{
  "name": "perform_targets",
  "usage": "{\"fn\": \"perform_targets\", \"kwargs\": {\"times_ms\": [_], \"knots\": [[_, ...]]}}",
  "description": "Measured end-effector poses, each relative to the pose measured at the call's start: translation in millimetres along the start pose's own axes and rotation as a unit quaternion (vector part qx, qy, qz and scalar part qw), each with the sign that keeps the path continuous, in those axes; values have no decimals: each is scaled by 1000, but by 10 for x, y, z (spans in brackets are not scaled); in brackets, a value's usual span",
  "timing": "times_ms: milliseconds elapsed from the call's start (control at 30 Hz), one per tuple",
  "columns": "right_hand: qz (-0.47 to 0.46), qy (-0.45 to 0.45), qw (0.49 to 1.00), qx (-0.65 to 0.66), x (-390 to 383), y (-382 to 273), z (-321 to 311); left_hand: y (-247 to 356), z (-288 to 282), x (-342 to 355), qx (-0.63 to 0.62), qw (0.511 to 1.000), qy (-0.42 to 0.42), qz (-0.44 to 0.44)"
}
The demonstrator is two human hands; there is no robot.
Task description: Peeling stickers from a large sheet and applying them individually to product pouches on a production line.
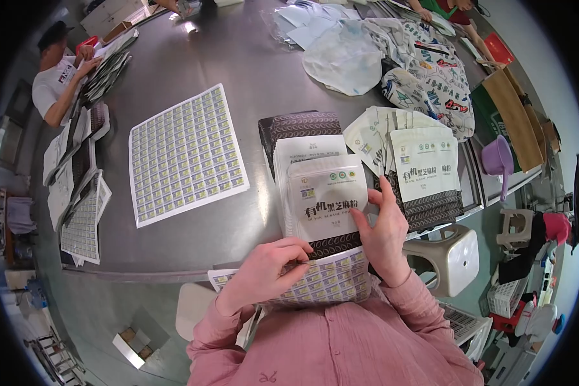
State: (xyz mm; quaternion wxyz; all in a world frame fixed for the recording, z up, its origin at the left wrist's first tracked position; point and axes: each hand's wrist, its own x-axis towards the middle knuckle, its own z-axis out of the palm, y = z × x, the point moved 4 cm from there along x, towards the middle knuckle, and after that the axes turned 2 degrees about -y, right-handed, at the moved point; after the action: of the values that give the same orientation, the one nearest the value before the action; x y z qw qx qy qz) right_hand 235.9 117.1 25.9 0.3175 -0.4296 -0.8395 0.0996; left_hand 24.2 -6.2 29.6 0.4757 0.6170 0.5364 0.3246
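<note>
In front of me lies a stack of white and dark flat pouches; the top pouch point(325, 186) has a white front, dark lettering and a small sticker near its upper left. My right hand point(387, 231) is at its right edge, thumb touching the front and fingers spread. My left hand point(270, 270) is closed, thumb and forefinger pinched at the upper edge of a sticker sheet point(334, 280) that lies over the table edge by my lap. Whether a loose sticker is between those fingertips is hidden.
Another sticker sheet point(186, 154) lies flat to the left. More pouches point(424, 161) are fanned at right, before a patterned cloth bag point(431, 83). A purple scoop point(495, 157) hangs at the right edge, above a stool point(450, 257). A co-worker point(61, 77) handles pouches at far left.
</note>
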Motion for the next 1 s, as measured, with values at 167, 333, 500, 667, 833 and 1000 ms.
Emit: {"fn": "perform_targets", "kwargs": {"times_ms": [167, 333, 500, 667, 833, 1000], "knots": [[186, -39, 951, 243, 16, 242, 44, 38, 2, -17, 2, 1000, 4, 6], [195, -70, 931, 302, 91, 298, -24, 63, 24, -11, 11, 1000, 7, 16], [196, -31, 948, 249, 296, 630, -538, 86, 26, 21, 10, 1000, 3, 26], [-70, 70, 951, -292, 552, 953, -1001, 110, 12, 145, 8, 1000, -16, 24], [200, -262, 885, 330, 750, 183, -248, 43, 40, 182, 14, 999, -17, 28], [245, -415, 795, 369, 809, -88, 482, -25, 47, 249, 10, 999, -29, 24]]}}
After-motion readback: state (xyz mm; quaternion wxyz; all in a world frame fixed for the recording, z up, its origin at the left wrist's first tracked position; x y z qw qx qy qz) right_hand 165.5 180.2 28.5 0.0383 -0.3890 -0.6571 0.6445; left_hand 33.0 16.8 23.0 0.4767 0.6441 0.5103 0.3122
